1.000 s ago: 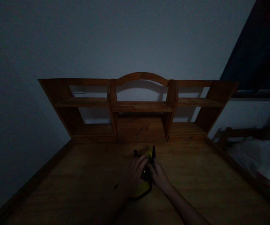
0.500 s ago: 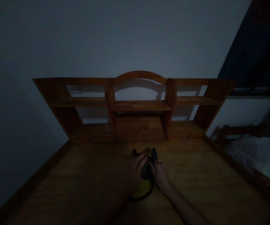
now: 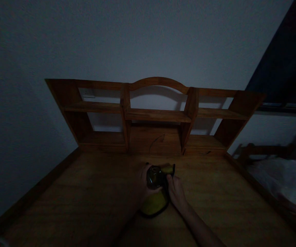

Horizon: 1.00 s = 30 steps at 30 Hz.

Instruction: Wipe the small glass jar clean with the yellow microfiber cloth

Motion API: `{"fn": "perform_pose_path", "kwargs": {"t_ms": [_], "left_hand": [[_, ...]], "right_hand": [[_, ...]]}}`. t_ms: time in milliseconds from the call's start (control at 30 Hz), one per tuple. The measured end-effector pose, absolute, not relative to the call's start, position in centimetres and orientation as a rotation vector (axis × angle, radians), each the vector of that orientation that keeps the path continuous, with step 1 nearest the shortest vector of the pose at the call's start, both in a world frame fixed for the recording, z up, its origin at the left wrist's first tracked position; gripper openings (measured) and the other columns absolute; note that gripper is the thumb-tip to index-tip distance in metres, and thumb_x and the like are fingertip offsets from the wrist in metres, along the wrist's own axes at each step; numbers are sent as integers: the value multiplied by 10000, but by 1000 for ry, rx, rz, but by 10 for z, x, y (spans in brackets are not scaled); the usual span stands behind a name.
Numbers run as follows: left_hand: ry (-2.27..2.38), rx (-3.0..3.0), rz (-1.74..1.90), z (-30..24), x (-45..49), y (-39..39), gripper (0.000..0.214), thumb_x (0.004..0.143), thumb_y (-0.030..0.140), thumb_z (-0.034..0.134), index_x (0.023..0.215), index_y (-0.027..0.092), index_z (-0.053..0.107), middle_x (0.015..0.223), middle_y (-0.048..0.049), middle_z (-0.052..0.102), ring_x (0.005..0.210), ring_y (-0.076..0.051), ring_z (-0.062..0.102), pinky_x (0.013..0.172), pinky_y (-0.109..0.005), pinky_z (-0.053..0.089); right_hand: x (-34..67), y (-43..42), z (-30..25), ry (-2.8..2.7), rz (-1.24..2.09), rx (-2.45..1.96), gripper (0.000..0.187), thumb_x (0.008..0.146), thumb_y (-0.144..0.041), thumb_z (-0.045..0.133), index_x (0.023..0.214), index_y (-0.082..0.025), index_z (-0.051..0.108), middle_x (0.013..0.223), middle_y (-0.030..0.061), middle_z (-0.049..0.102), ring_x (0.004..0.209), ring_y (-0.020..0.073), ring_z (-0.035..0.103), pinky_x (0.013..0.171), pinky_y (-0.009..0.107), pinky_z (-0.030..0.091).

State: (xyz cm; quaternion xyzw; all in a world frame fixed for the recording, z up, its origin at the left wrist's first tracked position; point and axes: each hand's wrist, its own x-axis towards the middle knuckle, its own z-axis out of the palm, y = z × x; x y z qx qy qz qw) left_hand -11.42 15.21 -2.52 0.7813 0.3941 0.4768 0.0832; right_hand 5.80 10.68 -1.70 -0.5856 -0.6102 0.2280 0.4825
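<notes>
Fingers (image 3: 169, 179) of our right hand (image 3: 175, 192) are bent and closed on the black-trimmed edge of a yellow pouch (image 3: 153, 205). The thumb is hidden in the gloom, so we cannot tell how tight the pinch is. Our left hand (image 3: 140, 185) is curled around a dark round object (image 3: 154, 176) with a glassy sheen, its fingertips wrapping over the far side. That makes two hands, one pouch and one dark object, all touching one another.

The pouch lies flat on the desk (image 3: 86, 206), near the middle of the wooden top. Its nearer end pokes out towards us from between our wrists, and a small yellow flap sticks up just beyond the dark object. What the dark object actually is we cannot tell in this light.

Farther back, one wooden hutch (image 3: 158, 116) stands along the rear edge of the desk. We count three bays across, split by two upright dividers. One shelf board runs through all three, and a single arch (image 3: 158, 81) tops the middle bay. A thin curved scratch (or a cord, we cannot tell) marks the back panel of the lower middle bay.

Behind the hutch rises a plain grey wall (image 3: 137, 41), with one pale wall plate (image 3: 88, 93) showing through the upper left bay. Off to the right sit one wooden frame (image 3: 263, 150) and some pale bedding (image 3: 284, 178), well apart from our hands.
</notes>
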Motion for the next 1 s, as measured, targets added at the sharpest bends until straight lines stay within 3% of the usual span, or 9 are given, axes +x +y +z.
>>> {"fn": "perform_pose_path", "kwargs": {"t_ms": [100, 300, 400, 567, 800, 1000], "left_hand": [[1168, 2343, 1397, -27, -113, 151, 836, 549, 377, 799, 1274, 171, 436, 1216, -138, 567, 1128, -310, 551, 955, -483, 468], [1087, 2384, 1354, -23, -111, 148, 831, 554, 410, 797, 1267, 164, 450, 1203, -137, 581, 1117, -302, 562, 964, -471, 467], [1103, 2393, 1355, -20, -111, 145, 841, 544, 429, 799, 1262, 158, 454, 1201, -137, 582, 1113, -304, 565, 961, -472, 471], [1162, 2393, 1336, -17, -112, 142, 813, 573, 366, 789, 1271, 154, 432, 1221, -137, 569, 1139, -295, 550, 982, -450, 467], [1073, 2560, 1310, -24, -114, 145, 871, 575, 376, 775, 1322, 156, 383, 1229, -142, 559, 1128, -299, 547, 961, -451, 473], [1044, 2674, 1274, -24, -113, 145, 911, 595, 420, 773, 1364, 163, 357, 1274, -153, 538, 1151, -309, 525, 992, -484, 440]], "right_hand": [[57, 105, -21, -1462, 583, -1340, 513, 977, -530, 263, 739, -166, 533, 645, 47, 557, 567, 161, 497, 527, 266, 337], [57, 111, -25, -1172, 846, -1218, 462, 884, -583, 406, 720, -180, 563, 728, 61, 572, 725, 204, 512, 659, 298, 425], [58, 118, -30, -1047, 1035, -1039, 417, 845, -547, 428, 781, -175, 603, 788, 61, 601, 778, 213, 532, 718, 309, 447], [58, 123, -34, -1098, 1133, -955, 283, 746, -417, 503, 775, -157, 611, 752, 37, 598, 717, 191, 536, 679, 288, 448], [59, 116, -21, -1358, 988, -1018, 327, 801, -229, 526, 1108, -176, 626, 960, 34, 651, 938, 211, 587, 857, 312, 457], [51, 119, -24, -1400, 780, -1154, 331, 819, -242, 533, 1129, -154, 611, 1033, 84, 671, 966, 239, 631, 877, 362, 490]]}}
